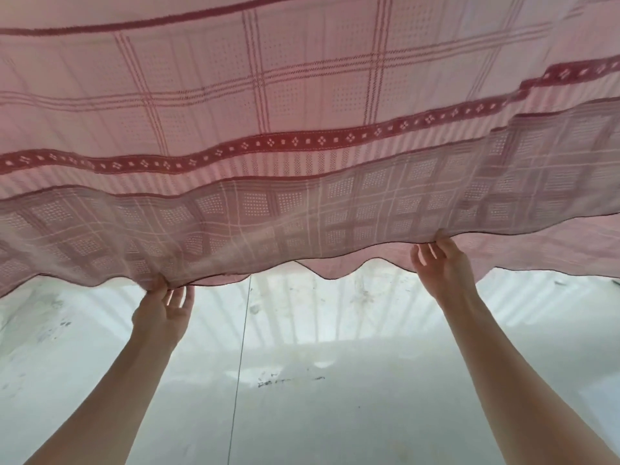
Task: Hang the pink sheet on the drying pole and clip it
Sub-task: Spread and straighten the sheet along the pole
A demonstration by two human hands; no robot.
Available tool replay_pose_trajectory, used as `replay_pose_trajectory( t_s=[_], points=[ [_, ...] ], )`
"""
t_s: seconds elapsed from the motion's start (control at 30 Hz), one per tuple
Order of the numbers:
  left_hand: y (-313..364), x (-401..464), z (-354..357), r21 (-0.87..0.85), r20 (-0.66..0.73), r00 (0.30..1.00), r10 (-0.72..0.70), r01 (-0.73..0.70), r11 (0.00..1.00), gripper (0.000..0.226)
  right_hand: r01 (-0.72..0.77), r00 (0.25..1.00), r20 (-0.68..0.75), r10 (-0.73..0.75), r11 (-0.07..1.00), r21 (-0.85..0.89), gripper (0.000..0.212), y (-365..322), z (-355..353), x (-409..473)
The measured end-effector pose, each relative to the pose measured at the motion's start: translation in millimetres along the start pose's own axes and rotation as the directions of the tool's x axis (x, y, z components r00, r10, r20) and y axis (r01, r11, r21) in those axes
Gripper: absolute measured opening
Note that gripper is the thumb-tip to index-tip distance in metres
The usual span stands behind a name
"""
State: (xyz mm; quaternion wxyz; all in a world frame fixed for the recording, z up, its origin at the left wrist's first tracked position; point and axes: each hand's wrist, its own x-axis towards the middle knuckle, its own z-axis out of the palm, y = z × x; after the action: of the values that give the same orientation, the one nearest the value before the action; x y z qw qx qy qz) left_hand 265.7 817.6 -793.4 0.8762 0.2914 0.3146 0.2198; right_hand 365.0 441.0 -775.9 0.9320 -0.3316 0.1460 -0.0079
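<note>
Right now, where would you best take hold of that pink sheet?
Along its dark-hemmed lower edge, coming from below. The pink sheet spreads overhead and that wavy hem hangs nearest. Both hands pinch there, spread apart: left hand, right hand.

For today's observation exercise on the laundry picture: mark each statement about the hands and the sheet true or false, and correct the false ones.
1. Both hands are raised to the pink sheet's lower edge. True.
2. The left hand pinches the hem. True.
3. The right hand holds a clothes peg. False: no peg shows; it holds only the sheet.
4. The sheet is plain, without pattern. False: it has checks and a dark red band.
5. A thin cord hangs between the arms. True.
</note>
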Motion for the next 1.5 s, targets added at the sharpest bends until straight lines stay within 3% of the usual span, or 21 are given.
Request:
replay_pose_trajectory(
  t_s=[0.33, 0.53, 0.7, 0.8, 0.93, 1.03, 1.13, 1.3, 1.43, 1.5],
  points=[
    [-11, 6, 14, 0.034, -0.108, 0.991, 0.083, -0.079, 0.996, 0.009, -0.011, 0.999, -0.044, 0.011, 1.000, -0.009, 0.016, 20, -27, 28],
    [-7, 8, 22, 0.011, -0.056, 0.996, 0.075, -0.074, 0.997, 0.015, -0.031, 0.994, -0.105, 0.029, 0.999, -0.017, 0.004, 32, -45, 27],
    [-1, 4, 17, 0.031, -0.038, 0.995, 0.092, -0.091, 0.995, 0.015, -0.079, 0.991, -0.108, 0.080, 0.997, 0.011, 0.012, 43, -30, 24],
    [-3, -2, 8, 0.022, -0.037, 0.997, 0.061, -0.060, 0.998, 0.011, -0.154, 0.987, -0.036, 0.155, 0.988, 0.028, 0.038, 58, -12, 7],
    [4, -6, -1, 0.010, -0.021, 0.999, 0.046, -0.046, 0.999, 0.008, -0.313, 0.924, 0.253, 0.287, 0.947, 0.070, 0.070, 88, 17, -19],
    [9, -10, -8, 0.010, -0.023, 0.999, 0.031, -0.030, 0.999, 0.006, -0.380, 0.859, 0.396, 0.325, 0.923, 0.067, 0.069, 101, 39, -29],
    [11, -15, -13, 0.000, -0.016, 1.000, 0.018, -0.018, 1.000, 0.006, -0.343, 0.853, 0.456, 0.252, 0.931, 0.126, 0.046, 103, 53, -32],
    [18, -17, -18, 0.011, 0.003, 0.999, 0.041, -0.041, 0.999, 0.006, -0.220, 0.928, 0.335, 0.162, 0.965, 0.141, 0.041, 92, 45, -30],
    [6, -23, -18, -0.002, 0.010, 0.999, 0.039, -0.039, 0.999, 0.005, -0.192, 0.979, 0.082, 0.189, 0.981, 0.030, 0.012, 78, 12, -33],
    [0, -27, -14, -0.024, 0.028, 0.999, 0.033, -0.032, 0.999, 0.006, -0.167, 0.986, 0.013, 0.167, 0.986, 0.006, 0.008, 73, 4, -37]
  ],
)
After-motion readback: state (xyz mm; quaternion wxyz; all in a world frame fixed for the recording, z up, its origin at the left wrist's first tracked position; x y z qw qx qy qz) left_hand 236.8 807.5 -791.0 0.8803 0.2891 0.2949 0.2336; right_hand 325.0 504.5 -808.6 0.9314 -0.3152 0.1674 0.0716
